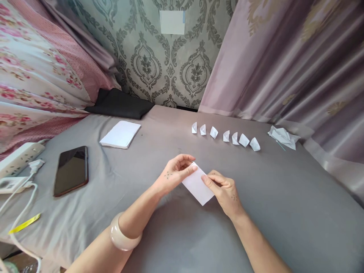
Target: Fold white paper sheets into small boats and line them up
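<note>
White sheet (199, 190) held on the near side of the row of folded papers (214, 132), its long axis slanting from far left to near right. The left hand (172, 173) pinches its far end; the right hand (227, 189) grasps its right edge.

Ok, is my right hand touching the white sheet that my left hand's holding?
Touching. The head view shows the right hand with its thumb on the white sheet, over the upper right edge.

Head-height view, forward and down.
</note>
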A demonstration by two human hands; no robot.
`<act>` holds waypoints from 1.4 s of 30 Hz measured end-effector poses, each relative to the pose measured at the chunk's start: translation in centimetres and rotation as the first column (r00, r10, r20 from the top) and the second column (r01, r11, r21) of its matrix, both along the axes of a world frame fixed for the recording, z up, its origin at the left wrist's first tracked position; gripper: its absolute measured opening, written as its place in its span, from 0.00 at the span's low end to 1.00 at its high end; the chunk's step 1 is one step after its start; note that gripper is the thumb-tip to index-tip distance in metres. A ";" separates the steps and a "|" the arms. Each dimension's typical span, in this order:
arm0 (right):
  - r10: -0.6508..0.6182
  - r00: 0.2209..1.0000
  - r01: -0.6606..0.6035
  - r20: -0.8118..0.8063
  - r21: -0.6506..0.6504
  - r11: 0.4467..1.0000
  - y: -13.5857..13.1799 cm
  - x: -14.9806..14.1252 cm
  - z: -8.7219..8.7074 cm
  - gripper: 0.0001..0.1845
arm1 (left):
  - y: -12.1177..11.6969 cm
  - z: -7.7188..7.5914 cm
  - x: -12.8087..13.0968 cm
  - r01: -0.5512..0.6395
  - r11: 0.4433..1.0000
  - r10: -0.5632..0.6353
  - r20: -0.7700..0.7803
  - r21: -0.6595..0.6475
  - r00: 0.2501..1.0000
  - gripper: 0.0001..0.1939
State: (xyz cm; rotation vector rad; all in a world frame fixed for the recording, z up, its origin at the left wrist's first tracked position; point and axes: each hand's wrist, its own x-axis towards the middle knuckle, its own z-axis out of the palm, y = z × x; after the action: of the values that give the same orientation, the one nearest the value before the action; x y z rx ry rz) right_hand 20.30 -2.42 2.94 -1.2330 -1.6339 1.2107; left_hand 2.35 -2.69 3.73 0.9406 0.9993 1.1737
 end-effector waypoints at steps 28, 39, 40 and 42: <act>0.048 0.998 -0.037 0.029 -0.302 0.953 0.9 0.7 -0.7 0.20 | 1.3 -2.1 -2.3 -0.295 0.923 0.386 -0.607 0.249 0.695 0.17; -0.224 0.963 0.133 -0.150 -0.456 0.880 1.9 1.0 -2.3 0.21 | 1.1 -3.9 -1.0 0.549 0.696 0.308 -0.883 0.463 0.355 0.27; -0.193 0.972 0.113 -0.135 -0.454 0.884 1.9 1.1 -2.4 0.21 | 1.2 -4.0 -0.9 0.577 0.691 0.290 -0.898 0.435 0.330 0.27; -0.113 0.993 0.093 -0.028 -0.399 0.912 2.0 1.3 -2.4 0.22 | 1.3 -4.1 -0.8 0.613 0.699 0.255 -0.929 0.369 0.268 0.25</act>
State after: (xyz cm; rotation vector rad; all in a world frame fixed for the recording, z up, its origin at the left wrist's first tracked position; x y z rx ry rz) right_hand 21.58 -0.45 0.54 -1.5013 -1.3032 1.5434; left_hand 1.51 -1.41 -0.39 2.5882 1.2876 0.5916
